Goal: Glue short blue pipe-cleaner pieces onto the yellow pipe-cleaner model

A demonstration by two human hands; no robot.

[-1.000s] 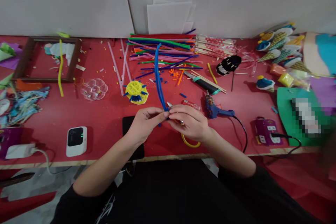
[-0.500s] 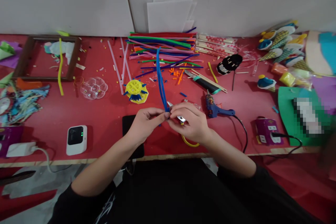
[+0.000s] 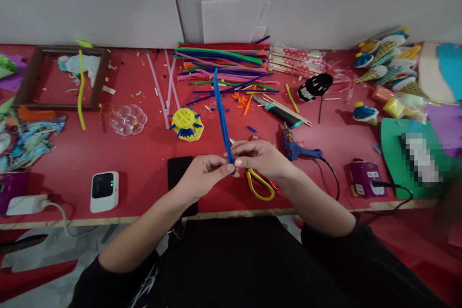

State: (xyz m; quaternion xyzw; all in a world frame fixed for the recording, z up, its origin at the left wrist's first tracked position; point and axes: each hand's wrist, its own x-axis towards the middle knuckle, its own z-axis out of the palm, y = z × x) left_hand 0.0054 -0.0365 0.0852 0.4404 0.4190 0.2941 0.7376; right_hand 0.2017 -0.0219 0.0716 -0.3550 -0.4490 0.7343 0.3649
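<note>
Blue pipe cleaners [image 3: 221,113] stand up as a slim bundle above the table, their lower ends pinched together. My left hand [image 3: 207,175] is closed on that lower end, thumb against fingers. From the other side my right hand [image 3: 265,158] pinches the same end, its fingertips meeting the left ones. Beneath my right hand are scissors with a yellow handle [image 3: 260,188]; a blade tip peeks out beyond the fingers and the middle is hidden. I cannot tell if the hand touches them. A yellow wheel-like piece with blue spikes [image 3: 186,124] sits beyond my left hand.
Coloured pipe cleaners [image 3: 220,55] are piled at the back. To the right lie a utility knife [image 3: 283,115], a blue glue gun [image 3: 301,150] with its cord and a purple power socket [image 3: 368,180]. A black phone-like slab [image 3: 176,173] and a white device [image 3: 104,192] are at left.
My right hand has shifted its grip from the scissors to the lower end of the blue bundle. The bundle's strands are closer together, and more of the yellow handle shows.
</note>
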